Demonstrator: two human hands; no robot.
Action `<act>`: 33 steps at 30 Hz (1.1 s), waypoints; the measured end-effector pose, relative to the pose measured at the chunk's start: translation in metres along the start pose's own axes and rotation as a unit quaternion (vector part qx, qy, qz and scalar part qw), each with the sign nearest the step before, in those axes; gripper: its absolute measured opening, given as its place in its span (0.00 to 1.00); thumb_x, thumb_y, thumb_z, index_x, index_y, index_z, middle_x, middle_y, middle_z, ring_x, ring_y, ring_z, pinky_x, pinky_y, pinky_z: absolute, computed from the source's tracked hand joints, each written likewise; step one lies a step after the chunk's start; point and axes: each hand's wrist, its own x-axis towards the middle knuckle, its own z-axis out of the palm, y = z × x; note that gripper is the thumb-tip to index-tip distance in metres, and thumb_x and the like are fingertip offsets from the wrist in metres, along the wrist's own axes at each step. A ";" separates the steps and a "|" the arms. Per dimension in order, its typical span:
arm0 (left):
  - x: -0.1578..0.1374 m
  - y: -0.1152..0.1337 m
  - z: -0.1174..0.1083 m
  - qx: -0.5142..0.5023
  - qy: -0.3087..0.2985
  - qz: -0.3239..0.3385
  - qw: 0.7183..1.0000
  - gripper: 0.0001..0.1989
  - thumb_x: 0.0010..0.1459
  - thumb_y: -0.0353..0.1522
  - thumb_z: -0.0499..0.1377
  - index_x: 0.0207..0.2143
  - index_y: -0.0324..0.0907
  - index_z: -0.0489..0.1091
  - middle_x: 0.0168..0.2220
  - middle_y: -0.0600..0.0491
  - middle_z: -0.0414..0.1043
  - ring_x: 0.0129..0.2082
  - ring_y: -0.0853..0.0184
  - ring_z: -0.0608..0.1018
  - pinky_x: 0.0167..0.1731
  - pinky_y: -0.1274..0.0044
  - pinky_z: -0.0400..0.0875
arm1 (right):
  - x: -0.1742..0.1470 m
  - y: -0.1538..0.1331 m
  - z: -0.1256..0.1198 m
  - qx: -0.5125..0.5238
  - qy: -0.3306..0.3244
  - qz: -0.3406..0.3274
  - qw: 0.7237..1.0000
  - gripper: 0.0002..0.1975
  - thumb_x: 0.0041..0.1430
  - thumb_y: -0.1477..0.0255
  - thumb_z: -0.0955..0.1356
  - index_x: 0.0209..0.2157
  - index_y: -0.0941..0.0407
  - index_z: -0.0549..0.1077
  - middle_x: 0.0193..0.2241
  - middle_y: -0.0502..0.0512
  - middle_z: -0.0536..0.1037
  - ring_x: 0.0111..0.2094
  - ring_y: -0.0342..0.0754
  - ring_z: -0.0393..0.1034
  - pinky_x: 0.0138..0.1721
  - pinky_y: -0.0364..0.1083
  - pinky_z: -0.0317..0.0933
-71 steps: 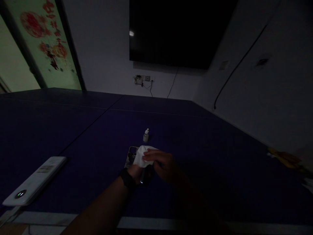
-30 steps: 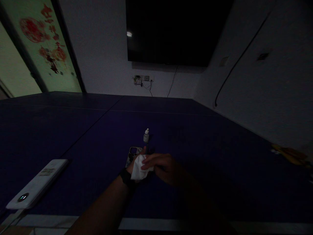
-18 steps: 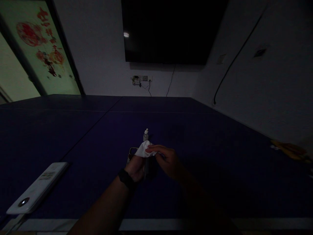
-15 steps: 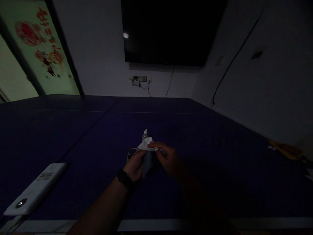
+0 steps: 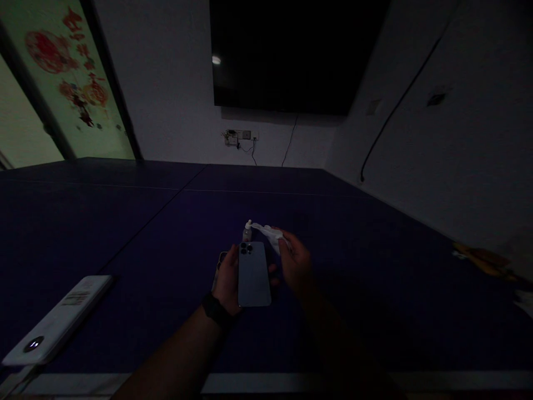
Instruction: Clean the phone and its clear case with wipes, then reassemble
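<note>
A light blue smartphone [image 5: 254, 280] lies in my left hand [image 5: 227, 280], its camera side facing up and my fingers wrapped around both long edges. My right hand [image 5: 296, 264] pinches a crumpled white tissue [image 5: 272, 234] just to the right of the phone's top edge, apart from it. Behind the phone stands a small clear bottle [image 5: 247, 230] with a white tip. Partly hidden by my left hand, a phone case [image 5: 220, 259] with a pale rim rests on the table.
A white power bank [image 5: 62, 316] with a cable sits at the left on the dark blue table [image 5: 145, 266]. Yellow and white items [image 5: 485, 260] lie at the far right edge. A large dark television [image 5: 291, 55] hangs on the wall beyond.
The phone has turned from nearly edge-on to camera side up. My right hand has moved the tissue off the phone's top, a little to the right.
</note>
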 end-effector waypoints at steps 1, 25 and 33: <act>0.000 -0.002 -0.002 0.003 -0.007 -0.012 1.000 0.26 0.63 0.53 0.56 0.50 0.42 0.74 0.39 0.46 0.80 0.37 0.54 0.83 0.41 0.60 0.77 | 0.001 0.000 0.000 -0.003 0.008 0.002 1.000 0.16 0.70 0.66 0.64 0.54 0.51 0.77 0.50 0.56 0.84 0.51 0.52 0.79 0.53 0.52 0.74; 0.008 0.000 -0.023 0.064 -0.068 0.025 0.995 0.31 0.67 0.53 0.52 0.63 0.45 0.63 0.39 0.45 0.81 0.31 0.57 0.84 0.37 0.63 0.79 | 0.004 -0.003 -0.012 -0.132 -0.269 -0.175 0.938 0.20 0.65 0.78 0.63 0.53 0.51 0.80 0.55 0.57 0.80 0.59 0.53 0.74 0.61 0.54 0.69; 0.006 0.001 -0.016 0.045 -0.087 0.035 0.995 0.29 0.67 0.51 0.52 0.63 0.46 0.63 0.41 0.45 0.81 0.33 0.57 0.84 0.36 0.65 0.79 | 0.004 -0.005 -0.012 -0.137 -0.246 -0.185 0.941 0.22 0.65 0.78 0.63 0.56 0.54 0.78 0.57 0.60 0.78 0.61 0.54 0.72 0.63 0.54 0.67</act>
